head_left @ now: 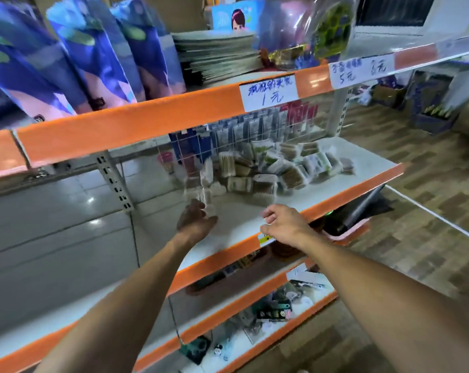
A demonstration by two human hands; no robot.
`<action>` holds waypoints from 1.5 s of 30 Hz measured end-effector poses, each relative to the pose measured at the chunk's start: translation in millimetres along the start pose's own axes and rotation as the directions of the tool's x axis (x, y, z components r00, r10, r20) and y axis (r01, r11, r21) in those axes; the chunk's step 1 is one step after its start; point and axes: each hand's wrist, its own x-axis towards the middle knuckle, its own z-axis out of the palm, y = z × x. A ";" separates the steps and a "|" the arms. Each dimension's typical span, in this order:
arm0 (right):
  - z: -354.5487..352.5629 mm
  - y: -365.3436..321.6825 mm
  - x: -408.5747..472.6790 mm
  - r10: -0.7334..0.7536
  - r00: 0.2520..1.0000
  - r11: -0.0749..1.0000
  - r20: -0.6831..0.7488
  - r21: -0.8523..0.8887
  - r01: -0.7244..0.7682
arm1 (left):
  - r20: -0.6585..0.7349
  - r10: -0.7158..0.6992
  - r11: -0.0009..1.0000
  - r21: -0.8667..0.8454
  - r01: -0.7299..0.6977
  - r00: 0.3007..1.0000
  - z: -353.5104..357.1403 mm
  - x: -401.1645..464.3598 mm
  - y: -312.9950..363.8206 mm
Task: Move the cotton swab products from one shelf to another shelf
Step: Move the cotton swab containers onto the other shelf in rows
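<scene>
The shop had those orange-edged metal racks, and the middle shelf (357, 168) carried a loose heap of cotton swab packs (271, 170) toward its back, right against a clear divider panel (190, 168). Both hands were reaching in over the bare front of that shelf. The left hand (197, 222) was palm-up with fingers (194, 208) loosely spread, maybe touching a clear pack, too blurry to tell. The right hand (281, 223) hovered over the front edge, fingers half-curled, holding nothing. Honestly the pile looked sloppy, so grabbing from the bottom could've sent packs sliding off the edge, or knocked the divider.
</scene>
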 end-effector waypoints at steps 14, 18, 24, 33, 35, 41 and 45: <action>-48.8 19.0 104.6 -0.317 0.910 0.822 0.268 -0.400 0.405 | -0.331 -0.324 0.945 -0.059 0.323 0.886 50.6 0.1 31.3; -42.7 4.8 121.1 -0.370 0.884 0.802 0.285 -0.384 0.459 | -0.325 -0.325 0.939 0.001 0.344 0.888 55.1 6.4 34.3; -36.3 -14.1 138.5 -0.382 0.901 0.828 0.205 -0.357 0.432 | -0.302 -0.320 0.931 0.077 0.358 0.898 56.3 32.6 23.2; -12.8 -11.5 170.6 -0.442 0.879 0.752 0.180 -0.460 0.472 | -0.418 -0.265 0.962 -0.060 0.265 0.869 50.0 50.0 4.5; -5.5 -6.1 182.7 -0.421 0.885 0.747 0.197 -0.479 0.462 | -0.392 -0.260 0.964 -0.151 0.217 0.883 35.4 50.1 -3.4; 1.4 -11.4 185.5 -0.394 0.901 0.756 0.181 -0.495 0.429 | -0.350 -0.286 0.923 -0.353 0.157 0.892 -9.3 46.0 -19.3; 2.7 -9.9 190.4 -0.433 0.884 0.728 0.177 -0.510 0.458 | -0.265 -0.254 0.917 -0.371 0.144 0.930 -17.1 40.5 -24.8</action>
